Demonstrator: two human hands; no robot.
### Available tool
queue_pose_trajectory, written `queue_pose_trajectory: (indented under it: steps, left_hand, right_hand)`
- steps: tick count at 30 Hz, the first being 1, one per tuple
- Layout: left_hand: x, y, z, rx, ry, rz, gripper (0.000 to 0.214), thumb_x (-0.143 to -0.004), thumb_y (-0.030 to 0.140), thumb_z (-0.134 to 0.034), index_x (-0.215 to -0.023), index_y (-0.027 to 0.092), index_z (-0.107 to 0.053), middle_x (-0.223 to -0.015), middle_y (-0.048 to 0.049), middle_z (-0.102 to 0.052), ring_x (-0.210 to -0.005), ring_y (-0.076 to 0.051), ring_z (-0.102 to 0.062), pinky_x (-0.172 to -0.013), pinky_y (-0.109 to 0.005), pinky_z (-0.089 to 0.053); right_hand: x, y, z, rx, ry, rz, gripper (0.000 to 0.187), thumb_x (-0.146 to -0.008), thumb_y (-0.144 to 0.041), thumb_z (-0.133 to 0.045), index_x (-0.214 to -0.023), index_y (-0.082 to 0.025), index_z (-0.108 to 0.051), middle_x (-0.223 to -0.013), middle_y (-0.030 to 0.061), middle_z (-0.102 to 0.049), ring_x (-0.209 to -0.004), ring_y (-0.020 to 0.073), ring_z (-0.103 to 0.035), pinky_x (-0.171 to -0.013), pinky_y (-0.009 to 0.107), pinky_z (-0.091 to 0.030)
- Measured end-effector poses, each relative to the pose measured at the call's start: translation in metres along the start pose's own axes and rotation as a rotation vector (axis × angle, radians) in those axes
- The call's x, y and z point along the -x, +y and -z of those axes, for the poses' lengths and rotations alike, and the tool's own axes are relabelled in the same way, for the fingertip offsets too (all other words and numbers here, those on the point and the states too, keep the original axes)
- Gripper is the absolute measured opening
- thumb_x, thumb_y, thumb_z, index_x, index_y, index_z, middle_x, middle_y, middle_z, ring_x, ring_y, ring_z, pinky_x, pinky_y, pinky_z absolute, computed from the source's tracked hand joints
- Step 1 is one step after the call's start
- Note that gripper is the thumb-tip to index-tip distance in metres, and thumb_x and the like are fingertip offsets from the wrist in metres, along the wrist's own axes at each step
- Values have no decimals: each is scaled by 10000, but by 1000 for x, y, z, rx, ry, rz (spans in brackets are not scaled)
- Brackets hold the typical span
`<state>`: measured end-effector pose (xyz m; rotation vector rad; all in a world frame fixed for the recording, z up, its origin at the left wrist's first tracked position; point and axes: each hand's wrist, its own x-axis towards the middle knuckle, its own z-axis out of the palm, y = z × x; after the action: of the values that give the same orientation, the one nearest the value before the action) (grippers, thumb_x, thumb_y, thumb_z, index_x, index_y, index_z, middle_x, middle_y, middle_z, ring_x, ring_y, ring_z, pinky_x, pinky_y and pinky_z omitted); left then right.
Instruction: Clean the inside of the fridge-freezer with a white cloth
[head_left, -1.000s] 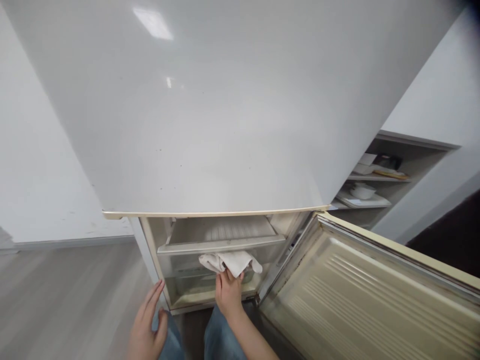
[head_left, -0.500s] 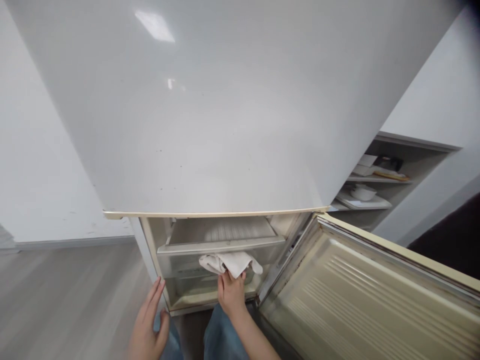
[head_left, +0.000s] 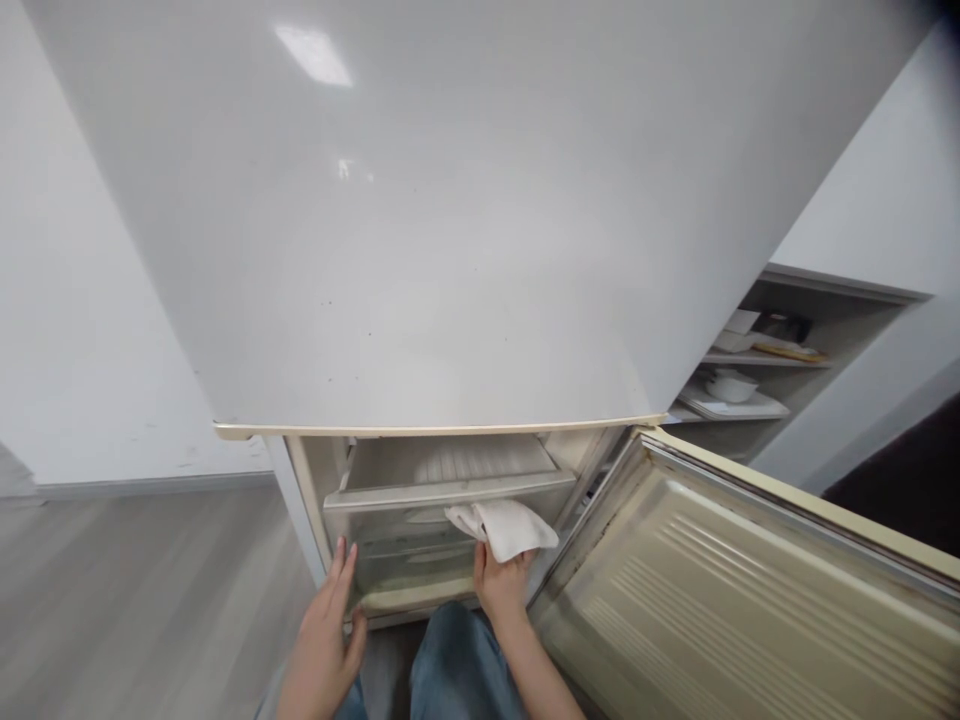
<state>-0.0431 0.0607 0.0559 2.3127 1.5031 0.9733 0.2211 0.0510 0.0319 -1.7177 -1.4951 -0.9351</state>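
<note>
I look down at a white fridge whose upper door (head_left: 450,220) is closed and whose lower door (head_left: 735,590) stands swung out to the right. My right hand (head_left: 501,588) grips a white cloth (head_left: 504,526) and presses it against the front of a clear drawer (head_left: 442,520) in the lower compartment, towards its right end. My left hand (head_left: 324,640) hovers with fingers stretched out by the compartment's left frame (head_left: 309,505), holding nothing. My knees in blue jeans (head_left: 457,670) show below.
Grey wood-look floor (head_left: 135,590) spreads to the left, under a white wall (head_left: 67,330). Right of the fridge, a grey shelf unit (head_left: 757,370) holds white dishes and small items. The swung-out door fills the lower right.
My right hand has slid the cloth to the right along the drawer front. My left hand has shifted right, closer to the fridge frame.
</note>
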Motion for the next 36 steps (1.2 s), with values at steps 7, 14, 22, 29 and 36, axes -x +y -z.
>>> queue_pose_trajectory:
  steps: [7,14,22,29,36]
  left_hand:
    - [-24,1,-5,-39,-47,17,701,-873,223,-382,-1483,270,-41,-1579,-154,-190,-1364,-314,-386,-966,-461,-517]
    - [-63,-3,-11,-100,-76,-5,703,-870,225,-355,-1483,229,-12,-1584,-178,-137,-1281,-330,-494,-905,-437,-542]
    - [-56,-7,-2,-30,-92,40,640,-866,239,-364,-1473,201,-165,-1568,-163,-222,-1329,-299,-438,-964,-421,-524]
    - [5,-31,-10,81,-247,140,455,-869,252,-364,-1303,213,-494,-1495,-119,-407,-1293,-224,-489,-1051,-415,-462]
    - [41,-21,-15,75,-427,242,479,-821,203,-376,-1273,200,-534,-1500,-121,-389,-1308,-212,-467,-1089,-396,-414]
  right_hand:
    - [-15,7,-22,-41,-92,5,338,-940,-228,-395,-838,-165,-711,-732,95,-691,-711,236,-627,-845,411,-389]
    - [-37,6,-47,-68,-173,-34,347,-943,-229,-366,-925,-180,-709,-779,111,-685,-771,257,-596,-824,413,-364]
    - [-35,49,-55,-69,50,-62,226,-858,-212,-451,-911,-170,-667,-929,141,-584,-950,297,-466,-850,504,-361]
    - [-64,91,-48,23,159,-141,316,-897,-313,-432,-1098,-139,-603,-1285,218,-463,-1281,363,-327,-936,536,-352]
    - [-74,12,-65,-138,91,-37,379,-885,-273,-406,-1184,-153,-604,-1338,185,-466,-1333,402,-225,-960,584,-324]
